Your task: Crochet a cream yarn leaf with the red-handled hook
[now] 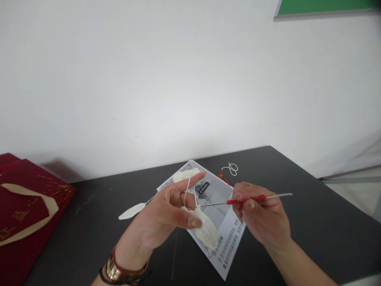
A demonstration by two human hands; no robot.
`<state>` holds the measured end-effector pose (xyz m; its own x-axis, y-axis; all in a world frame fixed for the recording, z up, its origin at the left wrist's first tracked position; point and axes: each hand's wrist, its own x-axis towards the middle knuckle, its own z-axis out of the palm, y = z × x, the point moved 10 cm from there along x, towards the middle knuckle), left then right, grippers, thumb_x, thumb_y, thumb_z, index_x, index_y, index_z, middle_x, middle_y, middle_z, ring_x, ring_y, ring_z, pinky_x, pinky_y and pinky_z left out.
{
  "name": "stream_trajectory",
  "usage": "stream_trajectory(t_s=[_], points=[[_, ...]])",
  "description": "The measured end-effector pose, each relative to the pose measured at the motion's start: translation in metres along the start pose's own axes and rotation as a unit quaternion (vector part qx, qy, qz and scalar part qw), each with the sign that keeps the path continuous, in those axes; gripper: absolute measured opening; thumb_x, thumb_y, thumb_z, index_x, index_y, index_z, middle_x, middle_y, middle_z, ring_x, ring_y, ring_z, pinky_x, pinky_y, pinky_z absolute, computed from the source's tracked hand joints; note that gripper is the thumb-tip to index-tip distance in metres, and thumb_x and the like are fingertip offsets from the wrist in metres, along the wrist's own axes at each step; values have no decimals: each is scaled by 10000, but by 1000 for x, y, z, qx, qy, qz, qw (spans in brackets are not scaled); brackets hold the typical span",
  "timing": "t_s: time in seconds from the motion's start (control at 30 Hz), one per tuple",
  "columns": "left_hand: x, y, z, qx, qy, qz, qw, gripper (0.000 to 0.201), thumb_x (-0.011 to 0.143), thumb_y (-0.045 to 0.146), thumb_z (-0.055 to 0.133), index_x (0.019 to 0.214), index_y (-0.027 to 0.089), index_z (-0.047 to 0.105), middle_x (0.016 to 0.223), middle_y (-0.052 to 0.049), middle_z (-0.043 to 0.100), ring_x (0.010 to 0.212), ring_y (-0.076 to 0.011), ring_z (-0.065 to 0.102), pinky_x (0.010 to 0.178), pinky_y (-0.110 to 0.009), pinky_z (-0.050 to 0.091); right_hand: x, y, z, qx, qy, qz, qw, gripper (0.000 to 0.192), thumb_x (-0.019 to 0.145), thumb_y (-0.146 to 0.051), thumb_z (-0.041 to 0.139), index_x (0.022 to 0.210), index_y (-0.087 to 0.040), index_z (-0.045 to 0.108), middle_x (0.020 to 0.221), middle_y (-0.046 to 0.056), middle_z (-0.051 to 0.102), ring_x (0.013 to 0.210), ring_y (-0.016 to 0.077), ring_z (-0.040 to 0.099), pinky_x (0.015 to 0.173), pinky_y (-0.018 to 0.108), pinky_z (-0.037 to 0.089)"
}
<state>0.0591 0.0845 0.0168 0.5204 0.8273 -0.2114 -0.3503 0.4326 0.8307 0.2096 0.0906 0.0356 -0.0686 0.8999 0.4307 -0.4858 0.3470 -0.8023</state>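
My left hand [169,208] pinches a small white crocheted piece [206,232] between thumb and fingers. A strand of white yarn [186,190] loops over its raised index finger. In my right hand [258,212] is a crochet hook [258,198] with a red grip and metal ends, held like a pencil. The hook's left tip meets the top edge of the crocheted piece; whether it passes through a loop is too small to tell. Both hands are above a printed sheet [228,254] with text and a grey picture.
Behind my left hand, another white piece [187,174] lies on the sheet. A white leaf-shaped piece [132,211] rests left on the black table [98,222]. An orange-red needle-like item [224,178] and a curl of white yarn [233,169] lie behind. Red gift bag [32,206] stands left.
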Motion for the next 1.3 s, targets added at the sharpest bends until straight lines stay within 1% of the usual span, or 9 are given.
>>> stream_trajectory(t_s=[0.2,0.37,0.53,0.7,0.83,0.97,1.1,1.2,1.3], points=[[0,-8,3,-10,-59,-37,998,816,527,-13,739,1302,175,566,601,38,515,550,-88,399,519,-221,285,0,-4,3,1,-31,-17,999,99,803,-263,696,839,-206,769,632,47,618,513,130,523,380,216,382],[3,-14,4,-4,-89,-57,994,864,479,-21,748,1304,154,562,555,57,453,533,-77,334,469,-210,210,-1,-5,4,-4,-62,-14,998,106,819,-258,682,855,-199,762,654,43,610,537,124,532,418,229,383],[3,-17,3,-8,-105,-67,992,869,451,-5,760,1290,131,577,554,64,403,524,-73,290,477,-218,228,-2,-5,4,6,-73,-11,997,98,811,-256,694,849,-200,764,660,45,628,534,121,537,423,231,391],[4,-19,1,7,-109,-73,991,834,449,15,780,1255,147,614,547,63,382,532,-80,276,458,-214,206,-2,1,5,28,-73,26,997,98,799,-266,705,824,-195,767,645,36,625,513,105,541,413,216,386],[4,-15,2,35,-114,-56,991,795,469,34,798,1236,160,633,550,68,399,530,-79,316,467,-211,244,0,11,1,69,-38,76,994,99,771,-269,730,752,-179,767,607,27,623,498,92,548,389,179,394],[3,-7,-4,112,-61,-16,992,691,533,64,812,1192,214,667,579,60,498,535,-77,425,530,-214,336,-2,36,-2,122,16,174,977,130,725,-293,768,695,-168,748,545,10,631,399,61,507,347,148,397],[5,5,-10,230,24,55,971,667,661,142,782,1289,245,583,642,33,589,663,-137,538,711,-297,425,-12,70,-2,160,74,284,943,169,704,-299,789,713,-137,740,499,-9,618,378,40,498,364,121,433],[10,1,-10,235,49,59,969,757,658,156,776,1361,220,503,660,26,587,657,-143,532,666,-292,418,-15,79,0,159,99,288,939,172,714,-297,786,768,-140,741,553,-6,649,427,44,529,419,127,471],[15,-5,-9,205,53,54,976,809,658,147,770,1398,227,452,655,36,570,604,-112,481,632,-276,390,-14,75,1,125,103,243,956,172,733,-314,771,788,-154,741,583,-1,669,467,61,552,455,151,477]])
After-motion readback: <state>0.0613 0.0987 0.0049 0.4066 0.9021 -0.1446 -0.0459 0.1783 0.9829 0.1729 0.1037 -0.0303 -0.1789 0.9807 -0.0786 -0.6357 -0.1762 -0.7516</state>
